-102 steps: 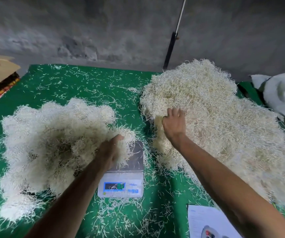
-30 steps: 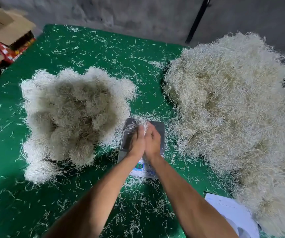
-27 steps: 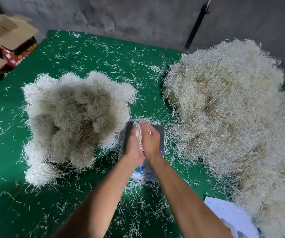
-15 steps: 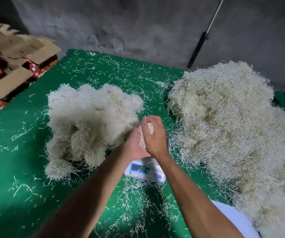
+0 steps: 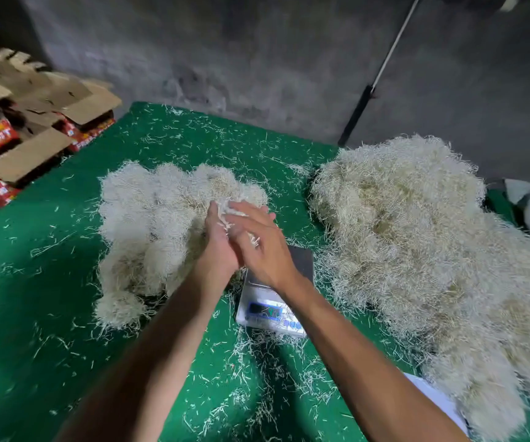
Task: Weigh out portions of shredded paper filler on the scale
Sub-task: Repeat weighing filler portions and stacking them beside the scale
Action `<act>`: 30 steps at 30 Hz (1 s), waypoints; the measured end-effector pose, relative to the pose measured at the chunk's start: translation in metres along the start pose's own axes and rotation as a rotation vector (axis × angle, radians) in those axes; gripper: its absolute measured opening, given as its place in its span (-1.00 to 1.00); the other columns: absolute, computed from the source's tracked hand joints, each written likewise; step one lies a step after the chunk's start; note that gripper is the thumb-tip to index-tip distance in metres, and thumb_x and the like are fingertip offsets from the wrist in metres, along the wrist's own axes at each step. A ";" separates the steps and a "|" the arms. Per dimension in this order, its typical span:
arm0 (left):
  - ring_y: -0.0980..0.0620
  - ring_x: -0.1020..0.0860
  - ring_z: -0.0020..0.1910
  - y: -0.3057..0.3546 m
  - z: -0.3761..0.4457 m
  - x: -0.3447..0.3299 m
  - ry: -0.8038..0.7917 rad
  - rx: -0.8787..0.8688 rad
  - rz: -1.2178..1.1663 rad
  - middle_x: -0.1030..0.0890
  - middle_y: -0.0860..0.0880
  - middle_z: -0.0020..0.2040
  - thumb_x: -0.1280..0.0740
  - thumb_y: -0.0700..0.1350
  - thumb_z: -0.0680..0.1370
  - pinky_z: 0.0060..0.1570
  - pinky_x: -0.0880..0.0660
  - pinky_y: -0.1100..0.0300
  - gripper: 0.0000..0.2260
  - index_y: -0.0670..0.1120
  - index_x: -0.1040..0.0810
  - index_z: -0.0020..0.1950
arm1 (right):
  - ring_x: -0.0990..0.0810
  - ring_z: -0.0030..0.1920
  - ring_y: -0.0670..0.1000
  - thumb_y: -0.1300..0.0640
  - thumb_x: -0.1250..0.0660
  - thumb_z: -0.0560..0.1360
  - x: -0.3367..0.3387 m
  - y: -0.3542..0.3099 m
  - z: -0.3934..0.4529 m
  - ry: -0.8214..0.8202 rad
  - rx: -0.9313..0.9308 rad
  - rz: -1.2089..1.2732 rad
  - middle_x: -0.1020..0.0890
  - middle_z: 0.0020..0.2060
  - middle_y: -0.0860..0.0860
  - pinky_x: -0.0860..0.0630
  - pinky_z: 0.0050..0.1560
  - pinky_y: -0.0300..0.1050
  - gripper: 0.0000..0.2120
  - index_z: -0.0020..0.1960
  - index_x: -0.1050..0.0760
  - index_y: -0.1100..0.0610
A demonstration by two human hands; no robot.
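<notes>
Portion of shredded paper filler [image 5: 236,223] pressed between left hand [image 5: 217,247] and right hand [image 5: 257,247], palms closed together around it, fingers mostly straight; raised over the left pile [image 5: 161,218], off the scale [image 5: 273,301]. Probably a weighed tuft being compacted. Next: release onto that pile, then fresh strands from the big right heap [image 5: 416,244] on the green tabletop [image 5: 34,282].
</notes>
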State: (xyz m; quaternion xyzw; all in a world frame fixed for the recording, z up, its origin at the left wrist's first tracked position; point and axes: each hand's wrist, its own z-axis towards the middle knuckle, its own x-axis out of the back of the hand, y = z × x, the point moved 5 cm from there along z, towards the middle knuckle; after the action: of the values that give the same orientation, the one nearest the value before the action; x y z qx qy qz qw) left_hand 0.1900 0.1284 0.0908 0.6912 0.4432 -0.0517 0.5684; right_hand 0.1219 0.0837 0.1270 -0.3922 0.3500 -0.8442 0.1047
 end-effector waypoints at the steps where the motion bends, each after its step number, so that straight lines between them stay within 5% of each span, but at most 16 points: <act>1: -0.04 -0.54 0.29 -0.001 -0.003 0.005 0.080 -0.127 0.295 -0.44 -0.25 0.47 -0.01 -0.05 0.76 -0.08 -0.52 0.42 -0.59 -0.23 -0.36 0.51 | -0.42 0.42 -0.19 -0.16 -0.20 0.67 -0.007 -0.007 0.003 -0.015 0.019 -0.020 -0.56 0.40 -0.06 -0.25 0.48 -0.23 -0.59 0.41 -0.54 0.00; 3: 0.00 -0.40 0.41 0.003 0.001 -0.008 0.079 -0.228 0.521 -0.29 -0.22 0.56 0.15 -0.26 0.75 -0.13 -0.45 0.53 -0.59 -0.26 -0.12 0.60 | -0.44 0.37 -0.22 -0.28 -0.19 0.64 0.003 -0.005 0.018 0.008 -0.093 -0.038 -0.53 0.42 -0.10 -0.36 0.43 -0.16 -0.51 0.48 -0.45 -0.08; 5: -0.02 -0.59 0.21 0.003 0.016 -0.020 -0.115 -0.025 0.310 -0.53 -0.14 0.30 0.04 -0.25 0.75 0.11 -0.49 0.40 -0.64 -0.24 -0.33 0.51 | -0.43 0.41 -0.13 -0.17 -0.21 0.64 0.026 0.010 0.024 0.042 -0.192 0.000 -0.51 0.45 -0.01 -0.37 0.48 0.06 -0.52 0.46 -0.50 0.04; 7: -0.16 -0.64 0.17 0.023 0.024 -0.019 -0.050 0.077 0.028 -0.66 -0.14 0.10 -0.17 -0.01 0.70 0.22 -0.54 0.01 -0.67 -0.18 -0.56 0.28 | -0.40 0.48 -0.04 -0.03 -0.18 0.63 0.031 0.009 0.020 -0.001 -0.113 -0.024 -0.47 0.48 0.07 -0.30 0.53 0.14 -0.54 0.44 -0.51 0.14; 9: -0.20 -0.59 0.27 0.014 0.016 -0.023 0.083 0.059 -0.330 -0.66 -0.21 0.14 -0.14 0.16 0.68 0.12 -0.54 -0.01 -0.57 -0.14 -0.58 0.25 | -0.34 0.53 0.01 -0.01 -0.17 0.62 0.014 -0.009 0.013 -0.052 0.042 -0.110 -0.45 0.49 0.05 -0.21 0.57 0.13 -0.55 0.45 -0.50 0.10; 11: -0.13 -0.46 0.41 -0.008 0.006 -0.041 0.090 -0.035 -0.511 -0.56 -0.19 0.30 -0.14 0.15 0.68 0.27 -0.45 -0.02 -0.55 -0.15 -0.49 0.38 | -0.35 0.51 -0.02 -0.12 -0.16 0.66 0.011 -0.014 0.015 -0.009 0.048 -0.147 -0.46 0.48 -0.01 -0.24 0.55 0.11 -0.54 0.49 -0.45 0.03; 13: -0.16 -0.48 0.39 -0.018 -0.001 -0.052 -0.031 0.144 -0.452 -0.50 -0.24 0.40 -0.19 0.20 0.63 0.41 -0.40 -0.03 -0.44 -0.16 -0.40 0.49 | -0.37 0.50 -0.06 -0.16 -0.22 0.66 0.027 0.000 0.019 0.030 -0.086 -0.163 -0.43 0.51 -0.05 -0.27 0.53 0.10 -0.55 0.50 -0.43 -0.04; 16: -0.28 -0.57 0.28 -0.007 0.002 -0.025 -0.004 0.348 -0.224 -0.56 -0.30 0.32 -0.15 0.25 0.64 0.36 -0.46 -0.13 -0.41 -0.20 -0.42 0.44 | -0.42 0.45 -0.04 -0.03 -0.31 0.66 0.036 0.014 -0.003 0.009 -0.117 -0.073 -0.48 0.46 0.00 -0.31 0.50 -0.01 -0.62 0.43 -0.52 0.05; 19: -0.23 -0.63 0.19 -0.003 -0.008 -0.014 -0.041 0.340 -0.154 -0.60 -0.29 0.27 -0.15 0.32 0.63 0.27 -0.48 -0.01 -0.30 -0.32 -0.45 0.37 | -0.58 -0.02 0.06 -0.01 -0.29 0.64 0.017 0.014 -0.023 0.121 -0.006 -0.226 -0.61 -0.03 0.09 -0.53 0.01 -0.03 -0.72 0.08 -0.61 0.20; 20: -0.13 -0.62 0.18 -0.012 -0.014 -0.016 -0.098 0.388 -0.110 -0.63 -0.18 0.27 -0.22 0.18 0.66 0.25 -0.46 0.19 -0.42 -0.32 -0.46 0.39 | -0.55 -0.18 0.08 -0.07 -0.23 0.63 0.012 0.019 -0.022 0.112 -0.056 -0.265 -0.59 -0.19 0.09 -0.49 -0.15 -0.03 -0.67 -0.07 -0.58 0.18; 22: 0.34 -0.54 0.14 -0.029 -0.021 -0.010 -0.115 0.410 -0.075 -0.58 0.44 0.04 -0.36 -0.16 0.63 0.20 -0.19 0.61 -0.65 -0.19 -0.47 0.40 | -0.54 -0.32 0.14 -0.14 -0.16 0.61 0.002 0.029 -0.015 0.067 -0.201 -0.346 -0.59 -0.33 0.15 -0.43 -0.28 -0.02 -0.59 -0.22 -0.49 0.13; 23: 0.52 -0.48 0.09 -0.037 -0.019 0.000 -0.045 0.360 -0.092 -0.51 0.59 -0.14 -0.36 -0.18 0.63 0.21 -0.12 0.62 -0.69 -0.11 -0.48 0.37 | -0.56 -0.31 0.18 -0.15 -0.15 0.61 -0.005 0.032 -0.012 0.055 -0.258 -0.366 -0.61 -0.33 0.18 -0.43 -0.28 0.00 -0.59 -0.23 -0.47 0.12; 24: 0.52 -0.50 0.07 -0.045 -0.017 0.005 0.013 0.367 -0.296 -0.55 0.55 -0.18 -0.31 -0.07 0.66 0.29 -0.21 0.52 -0.72 -0.11 -0.51 0.36 | -0.57 -0.28 0.19 -0.17 -0.15 0.62 -0.012 0.034 -0.010 0.061 -0.296 -0.352 -0.62 -0.31 0.18 -0.41 -0.27 0.00 -0.60 -0.22 -0.45 0.10; 27: -0.15 -0.63 0.16 -0.070 -0.013 0.044 0.302 0.407 -0.557 -0.68 -0.19 0.13 0.03 0.34 0.66 0.20 -0.53 -0.08 -0.31 -0.21 -0.56 0.29 | -0.57 0.09 0.09 -0.32 -0.04 0.65 -0.044 0.032 0.002 -0.025 -0.335 -0.130 -0.63 0.07 0.11 -0.47 0.10 0.01 -0.53 0.09 -0.52 0.01; 30: -0.27 -0.57 0.18 -0.098 -0.025 0.074 0.480 0.476 -0.518 -0.59 -0.33 0.21 0.12 0.33 0.65 0.20 -0.52 -0.21 -0.24 -0.29 -0.47 0.34 | -0.45 0.37 0.02 -0.41 0.15 0.64 -0.062 0.039 0.005 -0.179 -0.357 -0.054 -0.53 0.35 0.05 -0.33 0.43 0.19 -0.36 0.25 -0.55 -0.07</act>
State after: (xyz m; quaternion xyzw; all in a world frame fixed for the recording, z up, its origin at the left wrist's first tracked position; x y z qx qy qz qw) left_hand 0.1577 0.1864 -0.0159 0.6614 0.6977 -0.1315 0.2417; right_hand 0.1633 0.0804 0.0660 -0.4874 0.4727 -0.7330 0.0417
